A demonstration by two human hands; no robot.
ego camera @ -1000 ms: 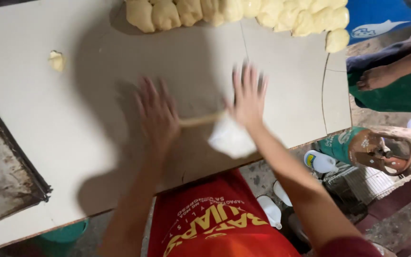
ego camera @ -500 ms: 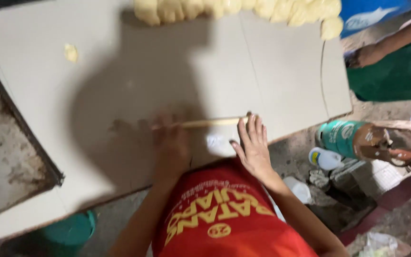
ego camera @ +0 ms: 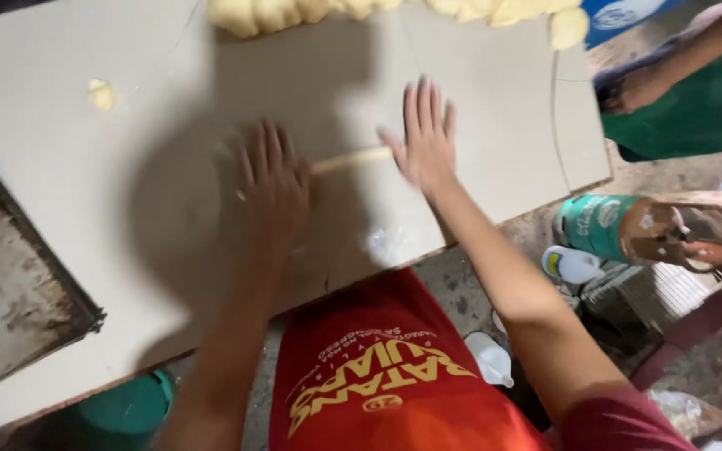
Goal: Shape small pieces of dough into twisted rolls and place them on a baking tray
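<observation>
Both hands (ego camera: 348, 171) flat — dough rope (ego camera: 351, 159) crosswise

Both ends of the thin dough strip (ego camera: 351, 159) lie hidden under the left hand (ego camera: 274, 185) and the right hand (ego camera: 424, 140). The row of dough pieces (ego camera: 394, 10) is cut off by the top edge. The dark tray (ego camera: 10, 284) runs off the left edge. A co-worker's hand (ego camera: 628, 90) is blurred.

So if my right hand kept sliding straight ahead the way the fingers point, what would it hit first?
Probably the row of pale dough pieces at the table's far edge. Ahead of the right hand, the bare tabletop looks free until then.
</observation>
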